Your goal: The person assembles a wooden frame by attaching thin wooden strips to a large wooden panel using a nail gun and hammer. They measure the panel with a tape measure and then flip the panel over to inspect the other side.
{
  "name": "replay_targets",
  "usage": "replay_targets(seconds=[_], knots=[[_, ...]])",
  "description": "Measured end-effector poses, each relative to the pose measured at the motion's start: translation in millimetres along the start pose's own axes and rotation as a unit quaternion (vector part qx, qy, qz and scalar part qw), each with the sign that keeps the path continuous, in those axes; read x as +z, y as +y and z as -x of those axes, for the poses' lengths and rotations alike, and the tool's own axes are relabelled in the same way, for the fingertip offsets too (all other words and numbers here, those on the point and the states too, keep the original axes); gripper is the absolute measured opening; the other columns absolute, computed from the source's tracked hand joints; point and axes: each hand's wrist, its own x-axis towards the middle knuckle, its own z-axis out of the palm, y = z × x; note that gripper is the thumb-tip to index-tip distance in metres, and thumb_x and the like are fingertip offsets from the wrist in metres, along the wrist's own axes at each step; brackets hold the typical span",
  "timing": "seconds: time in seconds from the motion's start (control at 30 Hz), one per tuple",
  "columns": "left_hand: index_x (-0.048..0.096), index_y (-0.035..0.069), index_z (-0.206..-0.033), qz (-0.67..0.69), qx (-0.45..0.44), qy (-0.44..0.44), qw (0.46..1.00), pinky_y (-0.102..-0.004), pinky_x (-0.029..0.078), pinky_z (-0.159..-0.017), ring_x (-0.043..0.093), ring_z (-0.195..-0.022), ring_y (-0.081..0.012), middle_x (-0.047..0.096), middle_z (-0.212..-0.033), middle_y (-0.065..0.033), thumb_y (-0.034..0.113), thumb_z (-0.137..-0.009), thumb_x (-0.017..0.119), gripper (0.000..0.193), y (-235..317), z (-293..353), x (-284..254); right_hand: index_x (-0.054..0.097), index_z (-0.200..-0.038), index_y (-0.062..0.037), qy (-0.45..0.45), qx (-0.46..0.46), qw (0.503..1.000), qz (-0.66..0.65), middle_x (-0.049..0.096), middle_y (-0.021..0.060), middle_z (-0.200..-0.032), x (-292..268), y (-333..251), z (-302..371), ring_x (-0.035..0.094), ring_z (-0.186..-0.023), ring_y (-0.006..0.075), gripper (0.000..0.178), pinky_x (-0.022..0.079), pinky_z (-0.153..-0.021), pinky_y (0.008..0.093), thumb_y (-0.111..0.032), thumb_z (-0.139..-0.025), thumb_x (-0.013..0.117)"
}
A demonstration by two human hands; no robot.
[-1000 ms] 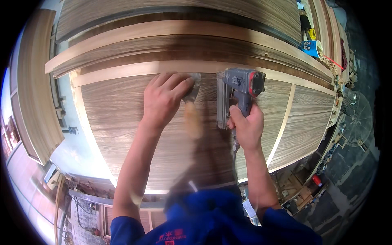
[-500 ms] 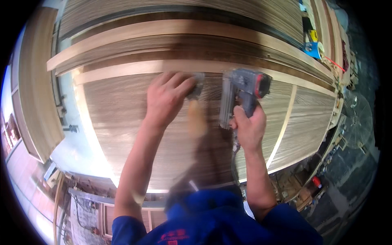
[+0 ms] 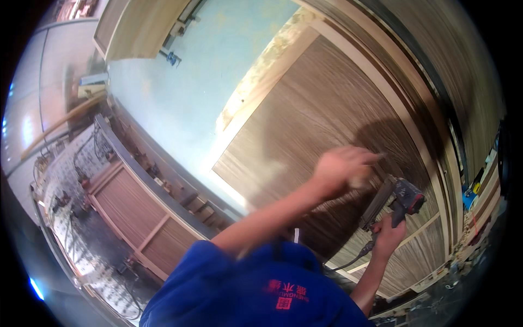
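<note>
My right hand (image 3: 389, 235) grips the handle of a dark grey nail gun (image 3: 402, 200), which is held above the wood-grain panel (image 3: 305, 109). From the base of the gun an air hose (image 3: 360, 254) runs toward my body. My left hand (image 3: 343, 171), smeared by motion, hangs over the panel to the left of the gun. Its fingers point right, and a blurred tan patch shows at their underside. Whether the hand holds anything there is not clear. A pale wooden strip (image 3: 261, 90) frames the panel's left edge.
Long pale strips (image 3: 381, 65) border the panel on the far right. A light blue tabletop (image 3: 190, 82) lies at the left, with a blue clamp (image 3: 173, 59) on it. Another framed panel (image 3: 133, 204) stands lower left. A blue container (image 3: 468, 197) sits at the far right.
The view has swung left, bringing the blue tabletop and lower-left panel further in. My left hand has left the panel's far strip; the right still holds the nail gun.
</note>
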Motion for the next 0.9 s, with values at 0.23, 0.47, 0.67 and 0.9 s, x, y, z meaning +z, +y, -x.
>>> replay_targets(seconds=[0.23,0.47,0.67,0.9], knots=[[0.077,0.008,-0.114,-0.236,-0.152,0.178,0.943,-0.0378,0.059,-0.078,0.073,-0.09,-0.0293,0.077,-0.104,-0.0131,0.002,-0.094,0.071,0.022,-88,119,-157,0.055,-0.099,-0.0014,-0.108,-0.031,0.994,0.016,0.059,0.0031,-0.076,98,-35,43,0.057,-0.056,0.0102,0.012,0.047,-0.053,0.027,-0.003,-0.097,0.067],[0.076,0.012,-0.117,-0.237,-0.141,0.1,0.956,-0.0374,0.058,-0.08,0.071,-0.096,-0.0287,0.075,-0.107,-0.0084,0.002,-0.085,0.068,0.034,-110,105,-209,0.063,-0.113,0.0002,-0.183,-0.053,0.98,0.048,0.061,0.0004,-0.072,191,-72,77,0.057,-0.057,0.0091,0.02,0.048,-0.054,0.0271,-0.005,-0.094,0.068],[0.075,0.013,-0.111,-0.223,-0.124,0.053,0.965,-0.037,0.058,-0.075,0.071,-0.094,-0.0277,0.075,-0.107,-0.0042,0.007,-0.089,0.067,0.024,-113,87,-214,0.06,-0.103,0.002,-0.189,-0.086,0.974,0.086,0.062,0.0024,-0.074,213,-89,85,0.059,-0.056,0.0099,0.012,0.049,-0.052,0.0269,-0.002,-0.093,0.067],[0.072,0.017,-0.121,-0.265,-0.118,0.091,0.953,-0.0375,0.057,-0.074,0.068,-0.093,-0.0264,0.072,-0.105,-0.0013,0.008,-0.083,0.067,0.039,-116,89,-194,0.066,-0.116,0.002,-0.181,-0.083,0.976,0.093,0.062,0.0016,-0.067,224,-99,82,0.058,-0.056,0.0091,0.026,0.05,-0.055,0.0297,-0.007,-0.091,0.068]])
